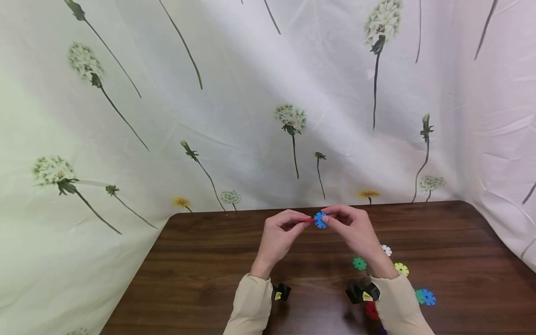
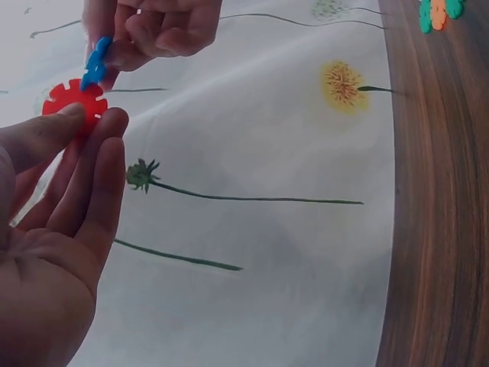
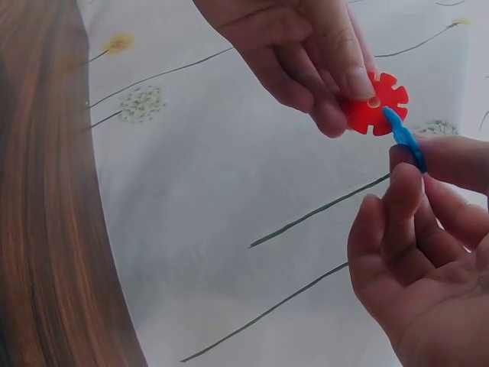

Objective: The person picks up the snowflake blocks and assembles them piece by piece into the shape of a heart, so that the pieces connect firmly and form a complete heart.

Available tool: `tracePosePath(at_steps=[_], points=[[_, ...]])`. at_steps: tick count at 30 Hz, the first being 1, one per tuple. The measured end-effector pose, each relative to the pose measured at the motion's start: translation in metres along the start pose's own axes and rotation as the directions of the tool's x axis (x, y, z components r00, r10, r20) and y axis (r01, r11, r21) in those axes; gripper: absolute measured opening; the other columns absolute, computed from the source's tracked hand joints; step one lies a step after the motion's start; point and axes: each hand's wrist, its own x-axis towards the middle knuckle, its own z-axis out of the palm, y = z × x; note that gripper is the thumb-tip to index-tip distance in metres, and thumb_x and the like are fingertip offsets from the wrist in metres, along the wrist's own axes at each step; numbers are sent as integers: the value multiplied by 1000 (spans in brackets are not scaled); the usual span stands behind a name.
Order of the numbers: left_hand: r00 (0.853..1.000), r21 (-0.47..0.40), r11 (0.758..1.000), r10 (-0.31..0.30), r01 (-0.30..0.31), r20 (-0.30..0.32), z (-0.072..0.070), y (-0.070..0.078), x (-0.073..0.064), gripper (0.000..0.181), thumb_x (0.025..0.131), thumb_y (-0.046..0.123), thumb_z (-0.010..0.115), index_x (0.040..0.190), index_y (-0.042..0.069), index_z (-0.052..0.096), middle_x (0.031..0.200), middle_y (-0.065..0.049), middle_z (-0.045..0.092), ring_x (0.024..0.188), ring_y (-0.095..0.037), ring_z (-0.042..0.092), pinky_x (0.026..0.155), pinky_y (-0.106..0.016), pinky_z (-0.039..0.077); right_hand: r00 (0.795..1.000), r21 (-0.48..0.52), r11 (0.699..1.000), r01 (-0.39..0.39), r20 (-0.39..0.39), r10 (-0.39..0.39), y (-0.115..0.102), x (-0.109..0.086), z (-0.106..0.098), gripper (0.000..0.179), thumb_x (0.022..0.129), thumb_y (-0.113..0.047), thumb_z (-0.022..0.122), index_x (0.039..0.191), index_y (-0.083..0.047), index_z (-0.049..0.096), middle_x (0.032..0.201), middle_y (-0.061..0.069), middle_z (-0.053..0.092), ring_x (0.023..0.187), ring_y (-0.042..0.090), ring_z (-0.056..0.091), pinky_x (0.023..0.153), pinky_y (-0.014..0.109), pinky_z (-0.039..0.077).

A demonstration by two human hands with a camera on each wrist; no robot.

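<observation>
My left hand (image 1: pixel 279 236) pinches a red notched disc (image 2: pixel 85 99) between thumb and fingers; in the head view that disc is nearly edge-on. Opposite it, my right hand (image 1: pixel 353 231) pinches a blue notched disc (image 1: pixel 320 220) by its edge. The blue disc (image 3: pixel 405 139) stands crosswise to the red disc (image 3: pixel 388 103), and their rims meet at the notches in both wrist views. Both hands are held up over the far part of the table. Fingertips cover part of each disc.
On the brown wooden table (image 1: pixel 201 270), loose discs lie around my right forearm: green (image 1: pixel 359 263), white (image 1: pixel 386 251), yellow (image 1: pixel 401 269), blue (image 1: pixel 427 297) overlapping another green one, and red (image 1: pixel 371 311). A white flower-printed cloth (image 1: pixel 251 153) hangs behind the table.
</observation>
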Motion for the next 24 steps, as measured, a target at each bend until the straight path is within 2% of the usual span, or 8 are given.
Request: tracePosePath(at_steps=[4, 8, 12, 18, 24], points=[[998, 8, 998, 61, -61, -28, 2, -15, 2, 11, 87, 14, 71, 95, 8, 76, 95, -7, 73, 86, -22, 70, 77, -30, 58, 1000, 3, 1000, 3, -13, -3, 0, 1, 1, 21, 91, -18, 67, 106, -4, 70, 91, 15, 69, 75, 12, 65, 71, 26, 58], [998, 19, 999, 47, -46, -44, 4, -13, 2, 11, 86, 10, 72, 95, 5, 76, 95, -10, 74, 86, -21, 71, 78, -28, 58, 1000, 2, 1000, 3, -22, -3, 0, 0, 2, 21, 91, -18, 68, 105, -4, 71, 91, 15, 69, 74, 12, 65, 71, 26, 58], [998, 50, 998, 33, -31, -47, 5, -5, 0, 11, 84, 2, 71, 94, -1, 75, 94, -14, 74, 87, -22, 71, 78, -26, 57, 1000, 0, 1000, 0, -21, 0, -1, -1, 2, 21, 91, -18, 68, 106, -4, 71, 94, 16, 70, 75, 12, 66, 71, 26, 57], [997, 88, 994, 66, -62, -44, 5, 16, -1, 9, 83, -2, 70, 91, -5, 74, 90, -17, 73, 83, -25, 71, 75, -26, 58, 1000, -9, 1000, -5, -22, 5, -1, -1, 2, 21, 91, -18, 68, 106, -4, 71, 94, 16, 71, 74, 12, 66, 69, 25, 57], [998, 80, 995, 63, -61, -29, 3, 18, -2, 9, 84, -2, 70, 93, -3, 73, 91, -17, 72, 81, -33, 69, 76, -26, 57, 1000, -4, 1000, -12, -20, 12, -1, 0, 1, 21, 91, -18, 68, 105, -3, 71, 93, 16, 70, 73, 12, 65, 69, 26, 57]])
